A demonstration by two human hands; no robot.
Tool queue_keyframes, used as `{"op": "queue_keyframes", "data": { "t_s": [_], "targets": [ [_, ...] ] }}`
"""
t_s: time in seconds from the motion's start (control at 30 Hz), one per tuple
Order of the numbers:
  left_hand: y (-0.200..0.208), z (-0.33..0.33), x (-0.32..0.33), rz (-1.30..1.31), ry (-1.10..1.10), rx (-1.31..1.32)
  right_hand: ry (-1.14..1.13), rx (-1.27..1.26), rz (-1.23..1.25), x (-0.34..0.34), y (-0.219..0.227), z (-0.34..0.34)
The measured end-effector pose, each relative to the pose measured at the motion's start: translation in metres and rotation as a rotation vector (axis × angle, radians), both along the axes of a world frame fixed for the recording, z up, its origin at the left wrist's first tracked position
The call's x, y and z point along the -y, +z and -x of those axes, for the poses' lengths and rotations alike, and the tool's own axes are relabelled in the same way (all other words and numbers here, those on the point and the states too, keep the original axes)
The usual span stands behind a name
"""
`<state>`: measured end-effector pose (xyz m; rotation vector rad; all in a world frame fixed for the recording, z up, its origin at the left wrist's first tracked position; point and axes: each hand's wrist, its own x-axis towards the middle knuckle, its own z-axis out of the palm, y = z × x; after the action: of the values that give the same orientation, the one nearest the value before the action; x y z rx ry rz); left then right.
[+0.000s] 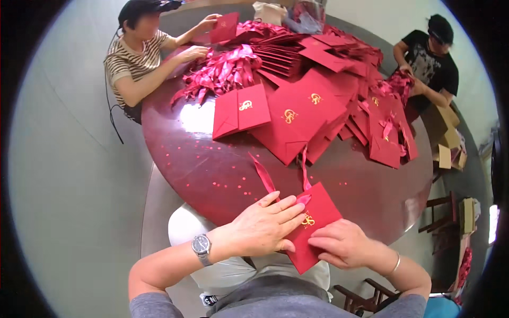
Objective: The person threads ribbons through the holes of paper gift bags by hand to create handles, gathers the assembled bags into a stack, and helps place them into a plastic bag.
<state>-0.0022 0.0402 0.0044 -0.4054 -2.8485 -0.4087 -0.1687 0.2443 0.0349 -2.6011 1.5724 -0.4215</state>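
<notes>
A flat red paper gift bag [321, 205] with a gold emblem lies at the table's near edge, turned at a slant. My left hand [268, 225] rests flat across its left side, fingers stretched out over the base of a pink ribbon [262, 175]. One ribbon end sticks out past my fingertips, and another strand reaches up toward the pile. At the bag's lower right edge is my right hand [343, 244], its fingers curled in and pinching the edge. Part of the emblem is covered by my left fingers.
Heaped red bags [297, 114] fill the middle of the dark round table [212, 196]. Loose ribbons [225, 69] lie beside a co-worker [140, 58] at far left; another person [429, 63] handles ribbons at far right. Red bits dot the tabletop. Cardboard boxes [448, 132] and stools [440, 206] stand right.
</notes>
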Motion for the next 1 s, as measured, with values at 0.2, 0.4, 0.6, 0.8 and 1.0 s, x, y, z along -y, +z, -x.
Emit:
{"op": "queue_keyframes", "data": {
  "t_s": [0.2,0.4,0.6,0.8,1.0],
  "targets": [
    [0.002,-0.008,0.003,-0.012,0.027,0.056,-0.452,-0.020,-0.017,0.000,0.005,-0.060],
    [0.007,-0.041,-0.004,-0.120,0.073,-0.037,-0.262,-0.194,-0.113,-0.002,0.019,-0.049],
    [0.031,-0.046,0.094,-0.059,0.522,-0.623,-0.168,-0.252,-0.087,0.002,0.019,0.019],
    [0.012,-0.015,0.274,0.012,1.304,-0.357,-0.244,-0.005,-0.121,0.028,0.012,0.061],
    [-0.010,0.024,0.315,0.228,1.384,-0.494,-0.418,0.371,-0.131,0.028,-0.009,0.066]
  ]
}}
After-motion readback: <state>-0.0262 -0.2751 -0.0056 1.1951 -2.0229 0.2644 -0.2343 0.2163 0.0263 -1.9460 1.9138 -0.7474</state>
